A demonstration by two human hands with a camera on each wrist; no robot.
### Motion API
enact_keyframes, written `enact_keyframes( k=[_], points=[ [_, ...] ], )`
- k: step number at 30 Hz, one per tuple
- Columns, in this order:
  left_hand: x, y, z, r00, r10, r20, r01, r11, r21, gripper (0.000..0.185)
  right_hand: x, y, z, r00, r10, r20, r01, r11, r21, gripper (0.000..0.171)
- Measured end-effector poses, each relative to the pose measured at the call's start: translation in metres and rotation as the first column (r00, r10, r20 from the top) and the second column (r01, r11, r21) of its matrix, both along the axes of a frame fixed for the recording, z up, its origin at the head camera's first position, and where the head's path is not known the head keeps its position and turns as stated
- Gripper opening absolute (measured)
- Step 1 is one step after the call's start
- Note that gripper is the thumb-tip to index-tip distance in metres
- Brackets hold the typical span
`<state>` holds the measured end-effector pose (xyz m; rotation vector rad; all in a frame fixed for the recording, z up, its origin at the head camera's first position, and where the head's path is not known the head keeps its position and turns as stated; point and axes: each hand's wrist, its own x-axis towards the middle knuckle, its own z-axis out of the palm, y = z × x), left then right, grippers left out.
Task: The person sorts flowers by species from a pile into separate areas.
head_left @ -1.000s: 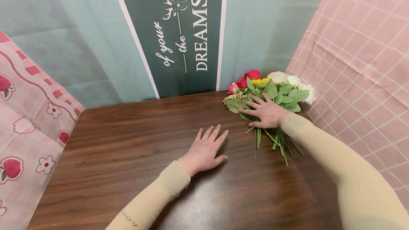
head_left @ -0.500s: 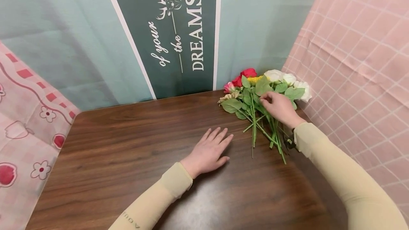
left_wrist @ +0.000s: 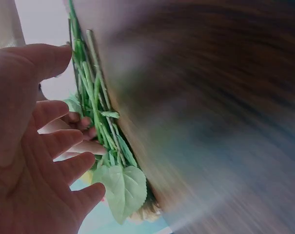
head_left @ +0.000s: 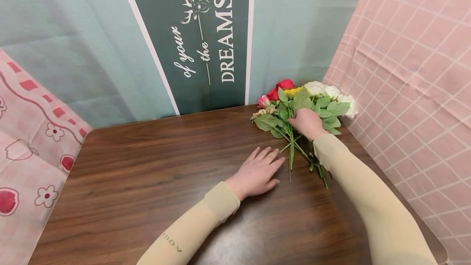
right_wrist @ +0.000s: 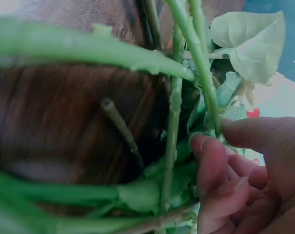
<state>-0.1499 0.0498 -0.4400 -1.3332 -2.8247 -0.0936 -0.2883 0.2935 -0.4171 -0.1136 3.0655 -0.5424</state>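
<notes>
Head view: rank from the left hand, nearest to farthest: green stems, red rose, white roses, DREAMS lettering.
From the left hand, flat on the table:
1. Green stems, just right of the fingertips.
2. Red rose, behind the hand, at the wall.
3. White roses, farther right, beside the pink cloth. Close to the red rose, but farther.
4. DREAMS lettering, up on the green banner.

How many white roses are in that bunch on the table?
3 white roses show, side by side at the bunch's far right end by the pink checked cloth; leaves and the right hand may hide others.
</notes>
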Motion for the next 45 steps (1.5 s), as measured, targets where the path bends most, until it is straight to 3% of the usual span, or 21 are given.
enact_keyframes(
  k=[5, 9, 13, 18, 23, 25, 27, 29, 33, 36, 38, 40, 45],
  points=[
    [-0.002, 0.007, 0.003, 1.000, -0.007, 0.016, 0.007, 0.999, 0.032, 0.066, -0.003, 0.000, -0.001, 0.999, -0.017, 0.029, 0.019, 0.996, -0.087, 0.041],
    [-0.003, 0.004, 0.004, 0.999, 0.019, 0.039, -0.021, 0.999, 0.035, 0.066, 0.002, 0.001, 0.002, 0.998, -0.037, 0.057, 0.051, 0.962, -0.268, 0.029],
    [-0.005, -0.001, 0.004, 0.997, 0.054, 0.062, -0.057, 0.997, 0.049, 0.065, 0.008, 0.000, 0.006, 0.996, -0.050, 0.080, 0.081, 0.891, -0.447, 0.030],
    [-0.008, -0.011, 0.004, 0.987, 0.096, 0.131, -0.110, 0.988, 0.107, 0.061, 0.015, -0.006, 0.008, 0.994, -0.031, 0.108, 0.092, 0.782, -0.617, 0.037],
    [-0.009, -0.027, 0.005, 0.958, 0.165, 0.235, -0.218, 0.950, 0.223, 0.056, 0.028, -0.021, 0.014, 0.995, 0.001, 0.104, 0.075, 0.676, -0.733, 0.042],
    [-0.008, -0.034, 0.006, 0.926, 0.185, 0.328, -0.288, 0.910, 0.300, 0.054, 0.034, -0.031, 0.017, 0.996, 0.012, 0.087, 0.059, 0.644, -0.763, 0.042],
    [-0.008, -0.040, 0.006, 0.875, 0.176, 0.450, -0.368, 0.846, 0.386, 0.051, 0.040, -0.041, 0.019, 0.997, 0.019, 0.071, 0.044, 0.615, -0.787, 0.042],
    [-0.007, -0.047, 0.006, 0.811, 0.135, 0.569, -0.448, 0.770, 0.455, 0.049, 0.044, -0.053, 0.018, 0.998, 0.029, 0.055, 0.027, 0.592, -0.805, 0.041],
    [-0.006, -0.057, 0.001, 0.662, -0.025, 0.749, -0.589, 0.601, 0.540, 0.044, 0.050, -0.077, 0.012, 0.999, 0.049, 0.023, -0.007, 0.529, -0.849, 0.034],
    [-0.007, -0.061, -0.005, 0.591, -0.132, 0.796, -0.656, 0.495, 0.570, 0.037, 0.055, -0.093, 0.005, 0.998, 0.070, 0.011, -0.024, 0.476, -0.879, 0.026],
    [-0.007, -0.062, -0.008, 0.570, -0.163, 0.805, -0.683, 0.450, 0.575, 0.033, 0.058, -0.102, -0.001, 0.997, 0.083, 0.010, -0.028, 0.448, -0.893, 0.024],
    [-0.007, -0.063, -0.011, 0.562, -0.175, 0.808, -0.700, 0.419, 0.578, 0.032, 0.059, -0.108, -0.005, 0.995, 0.096, 0.012, -0.030, 0.426, -0.904, 0.023],
    [-0.005, -0.064, -0.014, 0.548, -0.173, 0.818, -0.733, 0.371, 0.570, 0.028, 0.062, -0.122, -0.011, 0.995, 0.103, 0.007, -0.035, 0.402, -0.915, 0.021]
  ],
)
